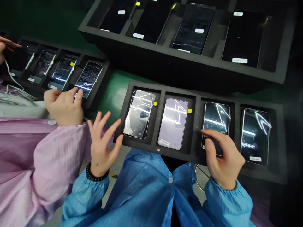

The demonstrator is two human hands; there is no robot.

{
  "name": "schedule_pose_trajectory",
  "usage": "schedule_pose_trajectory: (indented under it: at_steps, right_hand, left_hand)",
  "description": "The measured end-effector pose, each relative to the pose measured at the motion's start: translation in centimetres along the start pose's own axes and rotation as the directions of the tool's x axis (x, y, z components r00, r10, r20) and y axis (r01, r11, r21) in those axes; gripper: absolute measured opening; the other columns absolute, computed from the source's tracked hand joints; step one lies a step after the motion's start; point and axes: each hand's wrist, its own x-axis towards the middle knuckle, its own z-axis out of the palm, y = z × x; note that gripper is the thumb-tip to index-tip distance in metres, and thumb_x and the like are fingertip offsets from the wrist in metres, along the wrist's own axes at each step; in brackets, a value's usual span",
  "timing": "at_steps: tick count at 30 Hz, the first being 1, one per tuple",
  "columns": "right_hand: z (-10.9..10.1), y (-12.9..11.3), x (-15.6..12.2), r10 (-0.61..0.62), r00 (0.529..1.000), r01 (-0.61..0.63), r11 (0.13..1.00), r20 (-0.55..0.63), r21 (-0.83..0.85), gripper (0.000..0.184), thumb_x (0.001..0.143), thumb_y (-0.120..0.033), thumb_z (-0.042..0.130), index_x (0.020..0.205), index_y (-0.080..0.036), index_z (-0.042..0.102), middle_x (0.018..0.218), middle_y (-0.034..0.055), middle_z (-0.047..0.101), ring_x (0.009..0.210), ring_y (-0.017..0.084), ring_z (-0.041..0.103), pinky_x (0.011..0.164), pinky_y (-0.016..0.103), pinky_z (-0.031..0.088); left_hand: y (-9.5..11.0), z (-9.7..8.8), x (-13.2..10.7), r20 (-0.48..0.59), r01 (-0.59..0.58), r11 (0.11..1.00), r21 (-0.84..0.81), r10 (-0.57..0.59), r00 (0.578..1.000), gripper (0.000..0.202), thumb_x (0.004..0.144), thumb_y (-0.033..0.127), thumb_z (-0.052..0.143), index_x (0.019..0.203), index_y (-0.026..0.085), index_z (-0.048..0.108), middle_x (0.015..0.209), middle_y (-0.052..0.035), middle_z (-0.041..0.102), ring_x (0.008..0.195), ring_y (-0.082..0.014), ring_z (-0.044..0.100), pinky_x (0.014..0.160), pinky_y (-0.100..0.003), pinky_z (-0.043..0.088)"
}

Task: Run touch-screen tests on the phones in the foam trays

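Observation:
A black foam tray (196, 129) lies in front of me, with phones sitting in its compartments. My left hand (103, 146) has its fingers spread at the tray's left edge and holds nothing. Nearest to it is a phone (137, 119) with a loose, clear film sheet over its face. Beside that is a phone with a lilac screen (174, 123) and a white label. My right hand (222, 154) hovers over or touches a dark-screened phone (216, 115); its index finger is stretched out, the thumb a little apart. Another dark phone (255, 137) lies at the far right.
Behind stands a raised black foam tray (165, 47) with several dark phones. To the left, a co-worker's hand (67, 105) in a pink sleeve is at another phone tray (80, 60). One more hand (6, 47) and a white cable (10, 72) show at the left edge.

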Motion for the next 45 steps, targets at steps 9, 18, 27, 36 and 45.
schedule_pose_trajectory:
  at_steps: [9, 18, 27, 36, 45]
  right_hand:
    - [2.3, -3.2, 0.1, -0.458, 0.836, 0.488, 0.872, 0.301, -0.029, 0.029, 0.102, -0.029, 0.047, 0.111, -0.021, 0.074, 0.136, 0.0122, 0.066, 0.116, 0.025, 0.060, 0.113, 0.051, 0.040]
    - [2.5, -2.5, 0.1, -0.495, 0.761, 0.559, 0.829, 0.420, -0.035, 0.034, 0.102, -0.032, 0.050, 0.129, -0.021, 0.067, 0.142, 0.0130, 0.064, 0.118, 0.027, 0.061, 0.120, 0.055, 0.031]
    - [2.5, -2.9, 0.2, -0.485, 0.766, 0.543, 0.839, 0.422, -0.022, 0.033, 0.101, -0.026, 0.051, 0.128, -0.019, 0.067, 0.141, 0.0138, 0.065, 0.120, 0.025, 0.060, 0.122, 0.052, 0.027]
    - [2.6, -2.9, -0.1, -0.468, 0.787, 0.512, 0.859, 0.402, -0.004, 0.038, 0.100, -0.024, 0.052, 0.137, -0.020, 0.062, 0.141, 0.0146, 0.065, 0.121, 0.026, 0.061, 0.120, 0.053, 0.031]
    - [2.5, -2.5, 0.0, -0.466, 0.804, 0.495, 0.869, 0.370, 0.017, 0.035, 0.099, -0.024, 0.051, 0.130, -0.019, 0.065, 0.132, 0.0143, 0.070, 0.112, 0.025, 0.065, 0.113, 0.052, 0.041]
  left_hand:
    - [-1.7, 1.3, -2.8, 0.081, -0.069, 0.995, 0.066, 0.063, 0.995, 0.049, 0.100, 0.038, 0.038, 0.144, 0.054, 0.049, 0.169, 0.0215, 0.020, 0.159, -0.0415, 0.011, 0.131, -0.068, -0.004]
    - [-1.9, 1.8, -2.8, 0.050, -0.157, 0.985, 0.077, 0.153, 0.987, 0.057, 0.104, 0.054, 0.021, 0.159, 0.043, 0.031, 0.173, 0.0078, 0.011, 0.163, -0.0295, 0.002, 0.132, -0.064, -0.008]
    - [-1.5, 2.3, -3.0, 0.011, -0.141, 0.990, 0.011, 0.141, 0.990, 0.061, 0.103, 0.058, 0.019, 0.161, 0.039, 0.028, 0.174, 0.0043, 0.008, 0.163, -0.0275, 0.003, 0.132, -0.058, -0.007]
    - [-1.9, 2.9, -3.0, 0.037, -0.157, 0.988, -0.008, 0.157, 0.987, 0.061, 0.103, 0.059, 0.019, 0.160, 0.042, 0.027, 0.174, 0.0037, 0.010, 0.163, -0.0298, 0.001, 0.130, -0.064, -0.007]
    - [-2.4, 2.3, -2.6, -0.065, -0.175, 0.985, -0.005, 0.174, 0.983, 0.063, 0.103, 0.058, 0.014, 0.159, 0.039, 0.033, 0.172, 0.0042, 0.018, 0.162, -0.0267, 0.012, 0.133, -0.063, 0.006]
